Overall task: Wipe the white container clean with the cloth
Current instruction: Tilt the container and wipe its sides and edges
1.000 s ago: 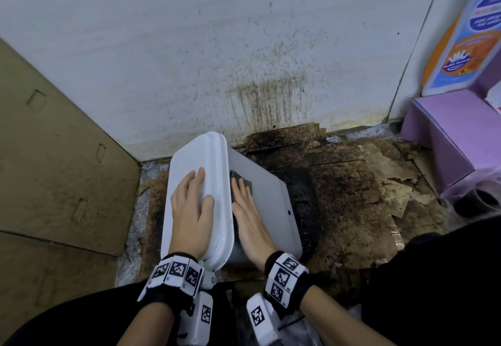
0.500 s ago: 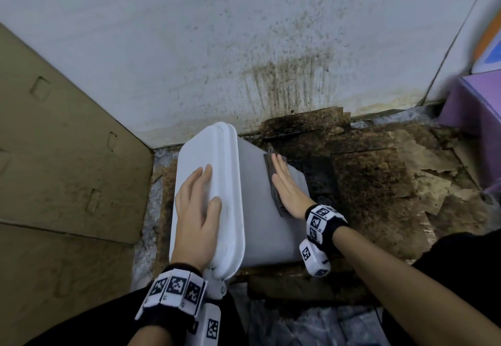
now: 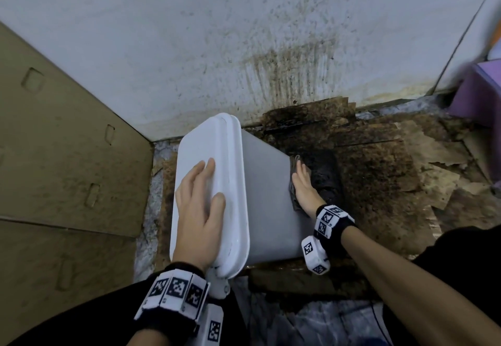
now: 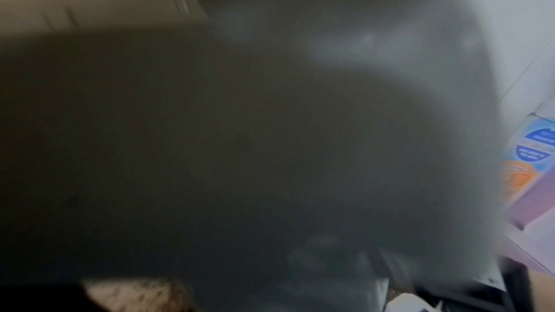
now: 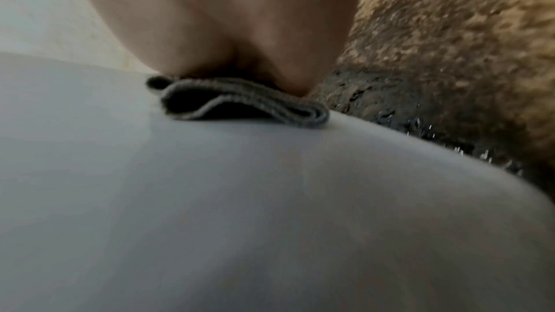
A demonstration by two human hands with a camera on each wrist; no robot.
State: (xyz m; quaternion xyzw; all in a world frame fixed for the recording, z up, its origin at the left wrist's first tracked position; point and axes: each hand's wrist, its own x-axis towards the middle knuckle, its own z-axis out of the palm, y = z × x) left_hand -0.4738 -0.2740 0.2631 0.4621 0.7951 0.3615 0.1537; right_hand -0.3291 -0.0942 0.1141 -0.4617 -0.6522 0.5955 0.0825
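The white container lies on its side on the dirty floor, its lid end turned to the left. My left hand rests flat on the lid with straight fingers. My right hand presses a folded grey cloth against the container's far right edge, fingers straight. In the right wrist view the cloth sits folded under my palm on the white wall. The left wrist view is dark and blurred.
A stained white wall stands right behind the container. Brown cardboard leans at the left. Wet, dark grime covers the floor beside my right hand. A purple box sits at the far right.
My right hand has slid the cloth across the container's side, from beside the lid to the far right edge. The left hand has stayed on the lid.
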